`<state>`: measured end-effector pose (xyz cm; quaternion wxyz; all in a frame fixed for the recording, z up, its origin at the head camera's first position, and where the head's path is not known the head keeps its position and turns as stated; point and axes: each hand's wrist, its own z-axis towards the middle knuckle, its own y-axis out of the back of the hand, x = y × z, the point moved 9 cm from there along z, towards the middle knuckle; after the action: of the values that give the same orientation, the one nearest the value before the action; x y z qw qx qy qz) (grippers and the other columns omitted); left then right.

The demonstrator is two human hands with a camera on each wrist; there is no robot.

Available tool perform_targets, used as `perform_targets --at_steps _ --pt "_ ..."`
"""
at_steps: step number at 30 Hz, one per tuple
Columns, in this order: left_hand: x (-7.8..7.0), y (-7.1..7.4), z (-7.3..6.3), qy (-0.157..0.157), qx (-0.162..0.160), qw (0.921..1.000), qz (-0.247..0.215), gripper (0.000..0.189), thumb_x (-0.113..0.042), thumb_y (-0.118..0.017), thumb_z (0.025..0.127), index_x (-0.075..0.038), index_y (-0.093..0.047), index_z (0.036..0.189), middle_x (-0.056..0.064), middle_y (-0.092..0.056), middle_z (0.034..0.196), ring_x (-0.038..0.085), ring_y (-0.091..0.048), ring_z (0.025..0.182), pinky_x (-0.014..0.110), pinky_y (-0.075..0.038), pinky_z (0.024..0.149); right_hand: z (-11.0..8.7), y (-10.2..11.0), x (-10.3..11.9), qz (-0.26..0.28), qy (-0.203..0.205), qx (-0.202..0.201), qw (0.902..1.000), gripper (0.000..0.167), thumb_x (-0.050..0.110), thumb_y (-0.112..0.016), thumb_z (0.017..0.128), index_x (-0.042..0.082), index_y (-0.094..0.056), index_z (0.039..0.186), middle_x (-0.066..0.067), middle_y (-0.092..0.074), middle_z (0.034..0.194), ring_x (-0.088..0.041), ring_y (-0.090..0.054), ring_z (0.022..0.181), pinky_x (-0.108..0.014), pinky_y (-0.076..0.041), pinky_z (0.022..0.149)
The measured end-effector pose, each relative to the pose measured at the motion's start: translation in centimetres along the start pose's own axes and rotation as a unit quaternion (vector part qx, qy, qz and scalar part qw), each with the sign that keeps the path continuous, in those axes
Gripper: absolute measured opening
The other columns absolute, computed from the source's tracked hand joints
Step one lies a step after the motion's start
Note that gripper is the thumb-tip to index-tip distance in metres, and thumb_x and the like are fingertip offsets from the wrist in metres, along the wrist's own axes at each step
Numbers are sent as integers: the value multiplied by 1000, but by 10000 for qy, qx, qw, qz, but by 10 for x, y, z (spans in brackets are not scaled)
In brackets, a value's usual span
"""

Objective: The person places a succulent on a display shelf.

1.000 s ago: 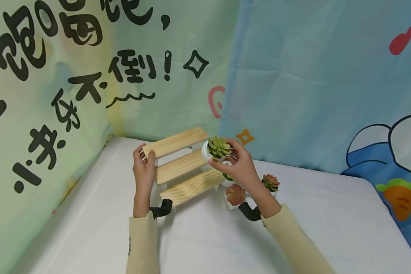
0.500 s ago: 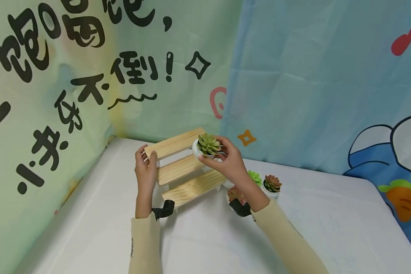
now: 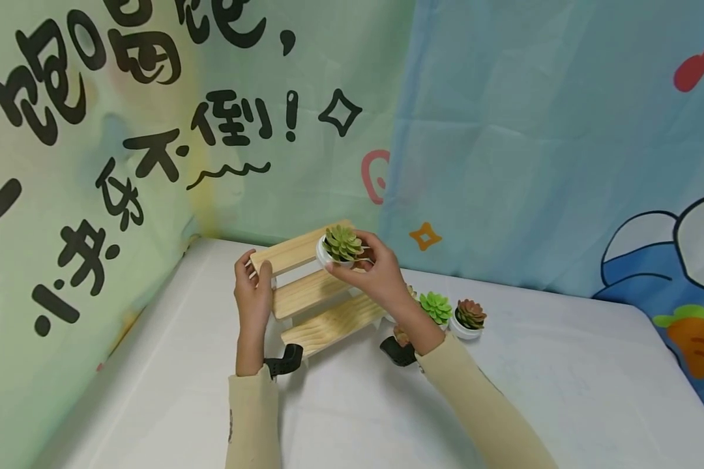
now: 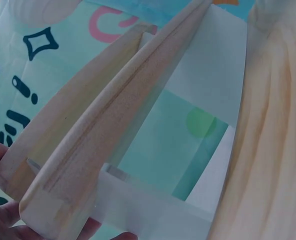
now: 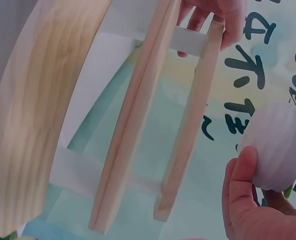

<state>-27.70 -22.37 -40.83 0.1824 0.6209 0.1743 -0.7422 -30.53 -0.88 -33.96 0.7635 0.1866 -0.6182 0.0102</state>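
My left hand [image 3: 253,296] grips the upper left end of a three-tier wooden plant stand [image 3: 302,299], thumb in front and fingers behind. The stand has pale wood slats on white side supports. My right hand [image 3: 384,273] pinches a white pot holding a green artificial succulent [image 3: 343,242], raised in front of the top slat. In the right wrist view the white pot [image 5: 278,140] is tilted, its plant mostly hidden. From this head view I cannot tell whether the pot touches the slat. The left wrist view shows the stand's slats [image 4: 108,105] close up, with left fingers at their ends.
Right of the stand, on the white table [image 3: 540,378], are a bright green succulent [image 3: 435,307] and a reddish one [image 3: 469,315] in a white pot. More potted plants are partly hidden behind the right forearm. Printed cloth [image 3: 528,163] hangs behind the table.
My right hand has carried the potted succulent leftward along the stand's upper slats, uncovering the bright green plant on the table. The left hand keeps its hold on the stand.
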Motion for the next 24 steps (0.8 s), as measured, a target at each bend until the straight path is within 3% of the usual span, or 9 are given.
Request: perform_targets --at_steps 11,24 --pt "2 1 1 11 -11 10000 -40 45 -17 -46 99 -1 -39 141 26 -51 134 40 -56 119 50 -47 92 17 -19 0 268 228 -115 9993 64 5 -76 81 3 -49 138 -18 -53 128 -27 -55 105 -29 -50 85" --pt "2 3 5 -111 -97 9999 -55 43 -16 -47 98 -1 -41 139 27 -53 132 41 -56 120 52 -47 93 36 -36 -6 -88 5 -102 9999 66 14 -78 82 7 -48 141 -17 -54 126 -30 -56 106 -41 -50 92"
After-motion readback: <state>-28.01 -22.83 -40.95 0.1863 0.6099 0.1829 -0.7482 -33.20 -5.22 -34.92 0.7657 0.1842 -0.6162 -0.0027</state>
